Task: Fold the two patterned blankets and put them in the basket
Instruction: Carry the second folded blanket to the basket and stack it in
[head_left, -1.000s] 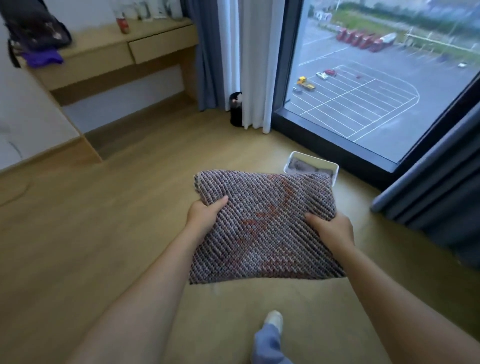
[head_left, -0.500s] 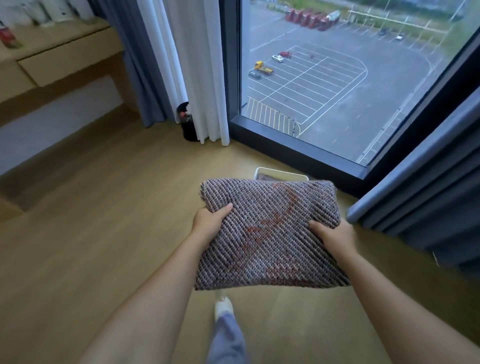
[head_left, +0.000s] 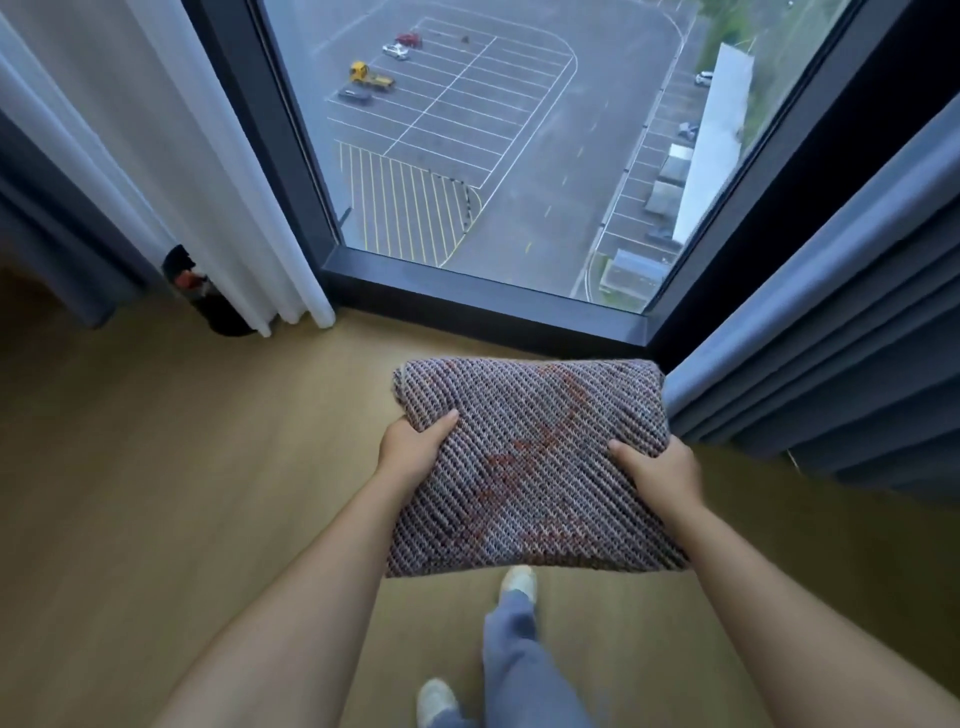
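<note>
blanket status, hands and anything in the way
Left hand, right hand grip folded blanket at sides. Held above floor. Basket not in view; curtain close on right.

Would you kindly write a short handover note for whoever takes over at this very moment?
Hands: the left hand grips the left edge of the folded blanket; the right hand grips its right edge, thumbs on top.
Position: the blanket is held roughly level above the wooden floor, near the window.
Done: this blanket is folded.
Left: place it in the basket, which is not in view. The second blanket is not in view either, so check it.
</note>
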